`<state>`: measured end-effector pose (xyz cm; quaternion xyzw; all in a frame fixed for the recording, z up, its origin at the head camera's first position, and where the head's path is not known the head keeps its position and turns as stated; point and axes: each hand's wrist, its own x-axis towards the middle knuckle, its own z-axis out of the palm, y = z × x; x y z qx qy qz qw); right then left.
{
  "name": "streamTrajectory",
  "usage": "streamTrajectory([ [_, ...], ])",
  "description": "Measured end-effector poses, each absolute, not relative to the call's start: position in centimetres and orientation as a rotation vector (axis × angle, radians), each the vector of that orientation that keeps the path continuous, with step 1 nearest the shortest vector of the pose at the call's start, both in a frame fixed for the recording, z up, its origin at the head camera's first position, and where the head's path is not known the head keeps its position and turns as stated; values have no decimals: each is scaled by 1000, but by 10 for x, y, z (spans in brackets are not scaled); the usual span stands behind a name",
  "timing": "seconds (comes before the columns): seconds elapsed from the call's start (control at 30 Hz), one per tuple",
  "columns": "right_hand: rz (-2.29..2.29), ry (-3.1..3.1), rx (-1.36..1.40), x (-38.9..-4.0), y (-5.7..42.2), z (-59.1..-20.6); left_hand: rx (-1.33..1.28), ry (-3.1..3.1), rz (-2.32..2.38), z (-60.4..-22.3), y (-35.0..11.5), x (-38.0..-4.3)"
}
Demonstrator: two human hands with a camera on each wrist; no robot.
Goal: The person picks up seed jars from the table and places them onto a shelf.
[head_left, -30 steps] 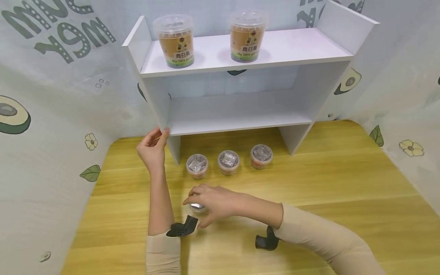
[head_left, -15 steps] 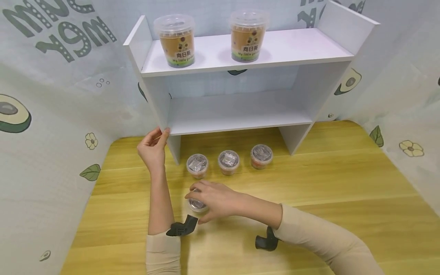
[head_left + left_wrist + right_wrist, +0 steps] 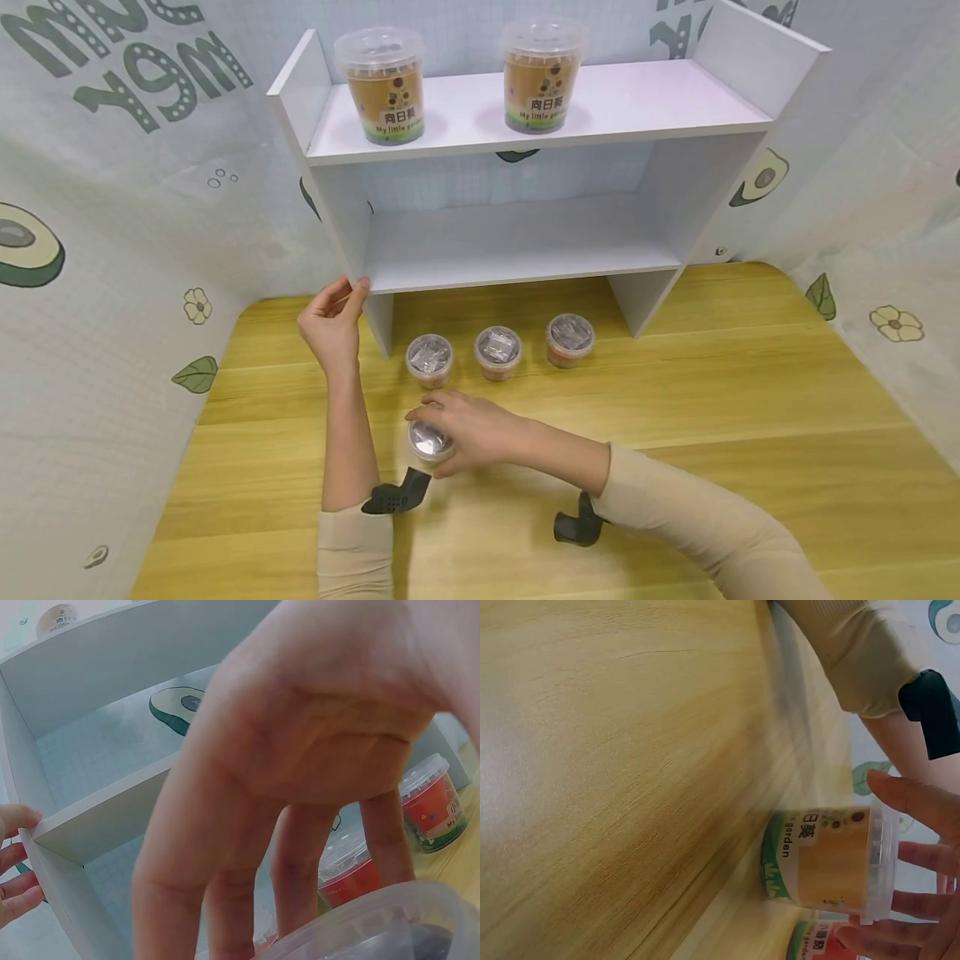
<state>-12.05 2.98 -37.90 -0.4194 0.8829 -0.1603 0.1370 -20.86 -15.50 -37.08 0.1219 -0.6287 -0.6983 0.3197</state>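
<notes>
My left hand (image 3: pixel 333 325) grips the front edge of the white shelf's (image 3: pixel 495 150) left side panel, thumb at the edge and fingers on the outer side. My right hand (image 3: pixel 480 429) reaches across from the right and holds a clear plastic cup (image 3: pixel 431 442) from above by its lidded rim. An orange and green label (image 3: pixel 829 859) shows on this cup in the right wrist view. Seen from the left wrist, the right hand (image 3: pixel 300 765) arches large over the cup's lid (image 3: pixel 375 930), and the left hand (image 3: pixel 16 859) appears at the panel's edge.
Behind the held cup, a row of lidded cups with red labels stands on the wooden table: left (image 3: pixel 430 360), middle (image 3: pixel 498 352) and right (image 3: pixel 570 339). Two orange-labelled cups, one left (image 3: pixel 386 87) and one right (image 3: pixel 542 79), stand on the shelf's top board.
My right hand has closed in round the cup's rim, and the cup has shifted slightly towards the shelf. My left hand has stayed on the side panel.
</notes>
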Motion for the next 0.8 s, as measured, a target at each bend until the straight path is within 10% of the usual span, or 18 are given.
streamTrajectory([
  [0.8, -548, 2606, -1121, -121, 25, -386, 326, -1648, -1855, -370, -155, -208],
])
